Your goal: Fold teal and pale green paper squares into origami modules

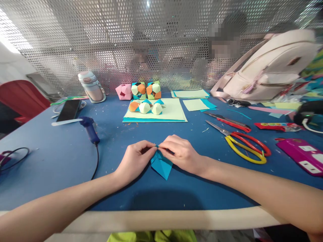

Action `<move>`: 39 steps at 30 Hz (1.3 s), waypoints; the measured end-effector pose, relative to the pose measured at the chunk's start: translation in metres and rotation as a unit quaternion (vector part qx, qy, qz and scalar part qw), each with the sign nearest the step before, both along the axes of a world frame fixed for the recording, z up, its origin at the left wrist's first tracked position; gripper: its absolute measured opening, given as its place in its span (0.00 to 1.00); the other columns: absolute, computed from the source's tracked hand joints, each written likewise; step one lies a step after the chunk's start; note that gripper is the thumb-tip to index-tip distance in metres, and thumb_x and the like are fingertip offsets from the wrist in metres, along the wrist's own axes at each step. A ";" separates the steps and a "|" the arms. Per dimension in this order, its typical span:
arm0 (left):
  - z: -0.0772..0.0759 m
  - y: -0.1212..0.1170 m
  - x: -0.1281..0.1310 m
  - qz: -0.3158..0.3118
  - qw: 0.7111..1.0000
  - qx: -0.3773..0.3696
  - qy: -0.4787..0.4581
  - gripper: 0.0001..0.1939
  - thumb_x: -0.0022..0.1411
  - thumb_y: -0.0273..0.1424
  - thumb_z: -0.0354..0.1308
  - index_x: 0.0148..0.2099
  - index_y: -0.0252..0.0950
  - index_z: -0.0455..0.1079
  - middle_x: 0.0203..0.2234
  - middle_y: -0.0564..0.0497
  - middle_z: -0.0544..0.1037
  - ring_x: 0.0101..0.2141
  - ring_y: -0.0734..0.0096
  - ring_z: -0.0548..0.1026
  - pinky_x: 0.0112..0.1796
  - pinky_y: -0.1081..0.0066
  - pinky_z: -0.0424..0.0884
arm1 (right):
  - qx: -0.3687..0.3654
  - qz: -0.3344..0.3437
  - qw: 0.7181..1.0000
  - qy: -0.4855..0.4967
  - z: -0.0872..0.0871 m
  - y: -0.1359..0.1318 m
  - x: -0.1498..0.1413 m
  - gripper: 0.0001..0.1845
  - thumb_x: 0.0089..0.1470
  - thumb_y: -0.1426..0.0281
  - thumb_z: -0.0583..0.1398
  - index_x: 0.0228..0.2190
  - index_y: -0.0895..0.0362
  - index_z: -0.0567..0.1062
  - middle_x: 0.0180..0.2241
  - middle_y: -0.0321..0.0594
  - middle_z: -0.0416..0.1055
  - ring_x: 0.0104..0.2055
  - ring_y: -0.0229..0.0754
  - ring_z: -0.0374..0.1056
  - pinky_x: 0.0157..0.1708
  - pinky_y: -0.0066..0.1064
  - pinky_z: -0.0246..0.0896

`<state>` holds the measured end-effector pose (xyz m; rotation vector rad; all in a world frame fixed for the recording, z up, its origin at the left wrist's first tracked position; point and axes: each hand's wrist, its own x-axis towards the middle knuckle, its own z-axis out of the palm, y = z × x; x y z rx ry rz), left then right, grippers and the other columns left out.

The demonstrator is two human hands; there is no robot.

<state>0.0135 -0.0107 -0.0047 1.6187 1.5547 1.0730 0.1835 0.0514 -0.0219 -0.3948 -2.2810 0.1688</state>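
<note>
- Left hand (137, 159): thumb and index finger pinched right together, basically no gap, on the top end of a folded blue paper (163, 169).
- Right hand (183, 153): same deal just beside it, thumb and fingertips closed on that same top end. Can't tell if the two sets of fingertips actually touch.
- The blue paper sits between the hands, mostly just below the fingertips, with its pointy corner aimed at the near edge of the table (161, 198).
- Left of the left fingers: a blue hot glue gun (88, 127) with a whitish glue stick (66, 122) poking out of it. Past that, a black smartphone (69, 110) and a lidded drink bottle (91, 88).
- Straight out beyond the fingers: a stack of pale green and blue paper (174, 112) with a row of paper units (144, 108) on top. Behind those, a pink origami ball (124, 92) and two multicolour origami cubes (153, 90).
- Right of the right fingers: red-and-yellow-handled scissors (227, 132), with a cream backpack (272, 72) way out behind them.
</note>
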 end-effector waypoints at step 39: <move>0.003 0.003 -0.009 0.042 0.990 0.103 0.087 0.08 0.58 0.32 0.56 0.32 0.36 0.74 0.26 0.54 0.79 0.28 0.73 0.74 0.31 0.76 0.69 | -0.073 -0.008 0.995 -0.062 -0.004 0.009 0.006 0.13 0.61 0.70 0.53 0.30 0.61 0.74 0.25 0.41 0.71 0.28 0.37 0.67 0.28 0.28 0.60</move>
